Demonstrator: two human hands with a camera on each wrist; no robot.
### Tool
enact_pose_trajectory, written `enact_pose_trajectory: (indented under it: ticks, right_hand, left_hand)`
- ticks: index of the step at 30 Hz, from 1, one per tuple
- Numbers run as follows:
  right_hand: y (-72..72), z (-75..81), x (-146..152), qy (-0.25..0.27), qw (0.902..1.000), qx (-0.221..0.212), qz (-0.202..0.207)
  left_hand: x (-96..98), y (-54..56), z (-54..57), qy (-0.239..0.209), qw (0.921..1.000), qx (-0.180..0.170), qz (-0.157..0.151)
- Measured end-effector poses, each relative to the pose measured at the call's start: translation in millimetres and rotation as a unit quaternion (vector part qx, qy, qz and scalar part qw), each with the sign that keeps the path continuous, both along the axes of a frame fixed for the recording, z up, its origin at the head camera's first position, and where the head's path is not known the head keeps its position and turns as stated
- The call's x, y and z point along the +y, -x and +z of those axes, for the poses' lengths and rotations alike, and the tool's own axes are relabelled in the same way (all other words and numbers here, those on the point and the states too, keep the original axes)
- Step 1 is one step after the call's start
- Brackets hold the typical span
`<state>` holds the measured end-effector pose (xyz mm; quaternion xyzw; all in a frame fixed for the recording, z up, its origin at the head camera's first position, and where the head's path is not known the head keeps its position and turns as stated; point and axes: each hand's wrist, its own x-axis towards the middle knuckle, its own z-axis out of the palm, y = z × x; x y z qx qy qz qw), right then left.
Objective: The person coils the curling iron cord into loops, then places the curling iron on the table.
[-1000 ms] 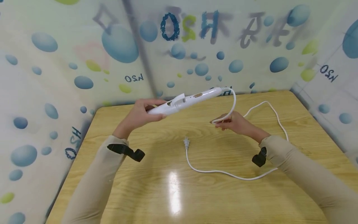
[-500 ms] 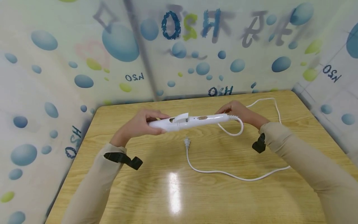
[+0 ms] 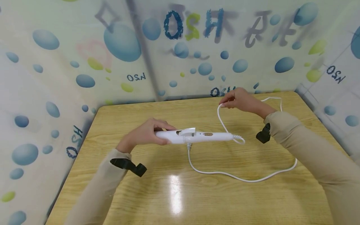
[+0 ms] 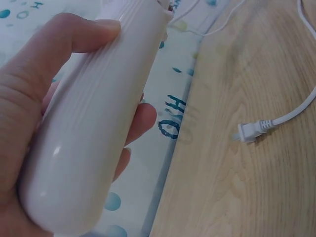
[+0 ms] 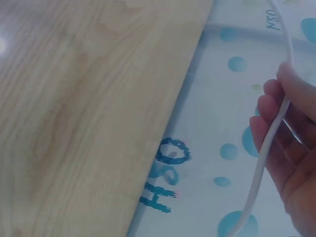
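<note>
A white curling iron lies nearly level above the table, its cord end to the right. My left hand grips its thick left end; in the left wrist view the thumb presses along the ribbed white casing and fingertips show on the far side. Up and to the right, my right hand pinches the white cord between thumb and fingers. The right wrist view shows that cord running across the curled fingers. The two-prong plug rests on the table, partly hidden behind the iron in the head view.
The wooden table ends at a patterned wall covering at the back and left. The cord's loose length curves over the table's right half, passing beneath the right forearm. Black wrist straps sit on both sleeves.
The curling iron has come down and levelled out in my left hand, now covering the plug's prongs. My right hand has moved up and back, drawing a length of cord with it.
</note>
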<state>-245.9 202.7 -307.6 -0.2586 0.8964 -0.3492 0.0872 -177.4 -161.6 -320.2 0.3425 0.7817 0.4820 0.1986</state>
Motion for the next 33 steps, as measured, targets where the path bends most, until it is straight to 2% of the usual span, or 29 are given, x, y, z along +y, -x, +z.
enact_pose_trajectory:
  ticks: [10, 18, 24, 28, 33]
  right_hand:
    - [-5.3, 18.8, -6, -0.016, 0.9973, 0.070, -0.013]
    - [-20.4, 31.7, -9, -0.014, 0.9942, 0.106, -0.012]
    - [-35.8, 37.8, -8, -0.009, 0.9901, 0.140, 0.004]
    - [-47.2, 39.1, -7, 0.008, 0.9896, 0.144, -0.004]
    - [-61.0, 35.4, -4, 0.027, 0.9874, 0.155, -0.014]
  left_hand:
    - [8.9, 1.1, -14.8, 0.045, 0.9977, 0.006, 0.051]
    - [12.7, 3.1, -20.8, 0.059, 0.9926, 0.016, 0.105]
    - [13.1, 6.4, -18.8, 0.055, 0.9863, 0.026, 0.153]
    - [12.6, 8.8, -16.4, 0.050, 0.9809, 0.023, 0.186]
    - [15.1, 6.2, -5.5, 0.048, 0.9761, 0.011, 0.212]
